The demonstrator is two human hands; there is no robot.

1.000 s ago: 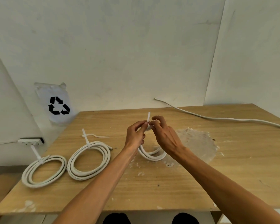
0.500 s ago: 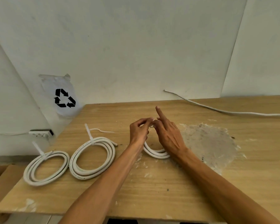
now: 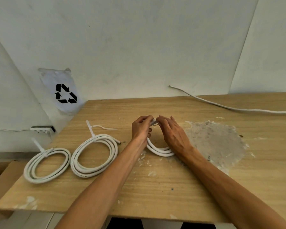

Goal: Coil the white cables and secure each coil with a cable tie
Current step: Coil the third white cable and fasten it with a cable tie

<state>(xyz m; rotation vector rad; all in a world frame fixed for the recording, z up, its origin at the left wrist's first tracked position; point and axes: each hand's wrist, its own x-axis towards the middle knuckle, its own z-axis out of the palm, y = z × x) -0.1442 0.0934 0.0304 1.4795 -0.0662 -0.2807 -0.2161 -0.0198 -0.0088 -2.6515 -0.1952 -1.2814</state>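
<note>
Cinching: third coil (image 3: 160, 150) getting its cable tie (image 3: 153, 122) at the far side of the loop, both hands on it.
Left hand (image 3: 141, 128): fingers curled shut around the coil's far side, thumb and forefinger pinched at the tie; likely bracing the turns so they don't spring apart.
Right hand (image 3: 171, 133): fingertips pinched on the tie from the other side, remaining fingers loosely extended; probably feeding or pulling the tail, can't tell which.
Coil vs grip: near arc rests on the wooden table (image 3: 155, 187) between the wrists; far arc lifted into the fingers, so the loop tilts up away from the camera. Tie sits right between the two pinches, mostly hidden.
Done coils: two tied coils flat on the table, well left of the hands: left coil (image 3: 47, 164), middle coil (image 3: 94, 155), tie tails sticking up.
Spare: one loose cable tie (image 3: 104, 128) behind the middle coil.
Pending: uncoiled white cable (image 3: 229, 107) trailing across the far right of the table.
Progress: judging two secured, third in hand, at least one left.
</note>
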